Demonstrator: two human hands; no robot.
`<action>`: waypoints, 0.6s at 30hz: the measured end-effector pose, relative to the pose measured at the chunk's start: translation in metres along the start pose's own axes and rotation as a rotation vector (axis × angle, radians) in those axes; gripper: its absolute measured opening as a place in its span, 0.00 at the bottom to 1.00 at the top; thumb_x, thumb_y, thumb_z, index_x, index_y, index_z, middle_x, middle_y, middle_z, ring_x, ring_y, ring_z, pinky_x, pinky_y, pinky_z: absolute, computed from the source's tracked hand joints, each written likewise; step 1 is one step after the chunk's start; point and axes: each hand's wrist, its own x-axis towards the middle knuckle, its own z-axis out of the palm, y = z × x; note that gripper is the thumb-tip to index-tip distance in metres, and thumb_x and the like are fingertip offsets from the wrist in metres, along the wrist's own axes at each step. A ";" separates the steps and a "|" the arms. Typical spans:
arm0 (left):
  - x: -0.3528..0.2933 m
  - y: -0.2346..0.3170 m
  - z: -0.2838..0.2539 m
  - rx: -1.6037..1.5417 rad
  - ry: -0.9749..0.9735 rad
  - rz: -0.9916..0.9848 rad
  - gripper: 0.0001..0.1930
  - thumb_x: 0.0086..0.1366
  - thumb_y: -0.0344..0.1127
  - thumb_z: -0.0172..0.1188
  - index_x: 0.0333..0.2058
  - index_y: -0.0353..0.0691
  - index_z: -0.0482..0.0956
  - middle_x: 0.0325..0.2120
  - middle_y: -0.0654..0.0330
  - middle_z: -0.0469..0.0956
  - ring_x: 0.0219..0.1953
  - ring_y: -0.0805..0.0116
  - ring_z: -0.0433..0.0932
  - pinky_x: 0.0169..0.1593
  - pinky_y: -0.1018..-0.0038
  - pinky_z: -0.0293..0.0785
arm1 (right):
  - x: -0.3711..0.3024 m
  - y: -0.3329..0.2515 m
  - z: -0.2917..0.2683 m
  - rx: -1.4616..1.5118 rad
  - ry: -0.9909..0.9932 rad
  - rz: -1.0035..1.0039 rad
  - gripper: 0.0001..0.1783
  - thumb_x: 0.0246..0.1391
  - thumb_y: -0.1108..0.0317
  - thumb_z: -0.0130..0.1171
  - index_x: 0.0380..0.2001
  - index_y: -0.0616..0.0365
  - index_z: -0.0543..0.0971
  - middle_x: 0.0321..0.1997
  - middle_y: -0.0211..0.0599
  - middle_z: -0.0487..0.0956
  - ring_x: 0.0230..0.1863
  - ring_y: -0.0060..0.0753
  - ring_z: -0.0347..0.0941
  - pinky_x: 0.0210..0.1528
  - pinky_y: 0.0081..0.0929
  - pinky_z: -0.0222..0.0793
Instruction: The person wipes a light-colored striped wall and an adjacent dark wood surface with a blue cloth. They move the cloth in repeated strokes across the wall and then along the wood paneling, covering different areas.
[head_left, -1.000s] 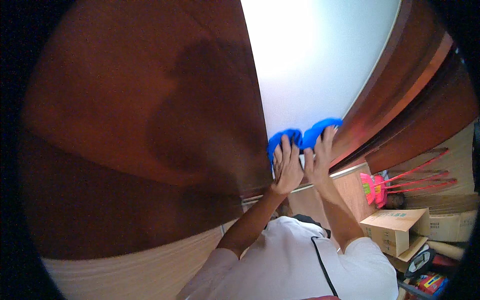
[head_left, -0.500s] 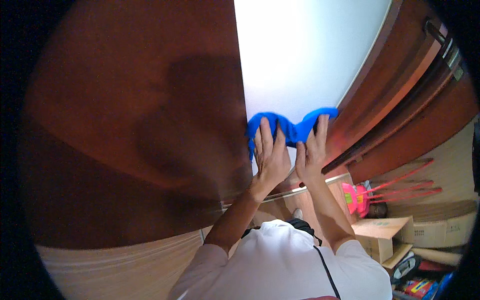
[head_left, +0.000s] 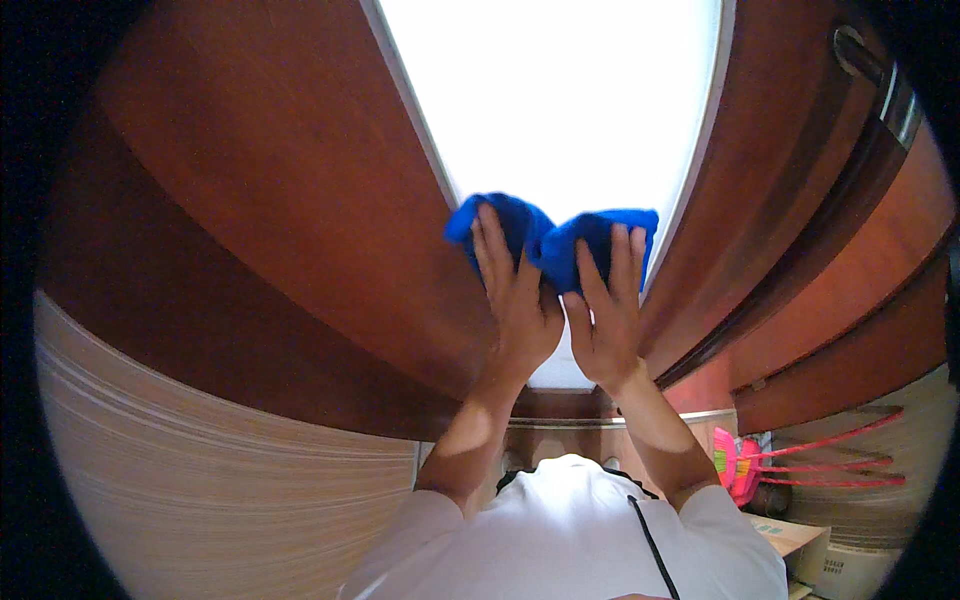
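Observation:
A blue cloth [head_left: 560, 256] lies spread against the bright white pane [head_left: 570, 120] of a red-brown wooden door [head_left: 300, 210]. My left hand [head_left: 518, 305] presses flat on the cloth's left part, open, with its fingers stretched upward; that part of the cloth reaches over the pane's left edge onto the wood. Beside it, my right hand [head_left: 607, 315] is open too, fingers spread over the cloth's right part, close to the pane's right edge. Both palms face the door, and neither hand's fingers curl around the cloth.
A dark door handle [head_left: 860, 55] sticks out at the upper right. Pink brushes or dustpans with long red handles [head_left: 745, 465] stand at the lower right, near a cardboard box [head_left: 800, 535]. A wood-grained wall [head_left: 200, 430] runs along the lower left.
Both hands and the cloth have shifted left across the pane, the left hand now reaching its left edge. The view has turned, showing the door more squarely.

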 end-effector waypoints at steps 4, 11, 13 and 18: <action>-0.025 -0.011 -0.009 -0.136 -0.020 0.061 0.33 0.56 0.17 0.51 0.64 0.32 0.67 0.75 0.31 0.34 0.76 0.24 0.32 0.74 0.36 0.30 | -0.042 -0.009 0.022 0.008 -0.060 0.131 0.32 0.63 0.69 0.58 0.70 0.62 0.67 0.79 0.68 0.47 0.78 0.80 0.38 0.77 0.65 0.38; 0.051 0.024 -0.038 -0.031 0.030 0.191 0.38 0.51 0.12 0.47 0.66 0.29 0.65 0.75 0.29 0.39 0.75 0.23 0.36 0.74 0.38 0.31 | -0.023 -0.023 0.006 0.087 0.038 0.089 0.33 0.63 0.69 0.58 0.71 0.61 0.65 0.80 0.67 0.44 0.78 0.81 0.35 0.77 0.64 0.38; 0.095 0.032 -0.048 -0.059 0.201 0.395 0.38 0.50 0.12 0.47 0.64 0.34 0.70 0.74 0.29 0.44 0.74 0.20 0.40 0.73 0.35 0.35 | 0.006 -0.030 0.000 0.028 0.056 0.110 0.33 0.64 0.68 0.57 0.71 0.62 0.65 0.80 0.67 0.44 0.78 0.81 0.35 0.77 0.64 0.39; 0.118 0.077 -0.037 0.053 -0.055 0.474 0.38 0.53 0.19 0.52 0.66 0.44 0.71 0.75 0.43 0.51 0.75 0.28 0.46 0.74 0.37 0.38 | 0.022 -0.026 -0.041 -0.025 0.232 0.150 0.29 0.66 0.70 0.56 0.67 0.69 0.67 0.78 0.68 0.50 0.78 0.77 0.41 0.77 0.60 0.40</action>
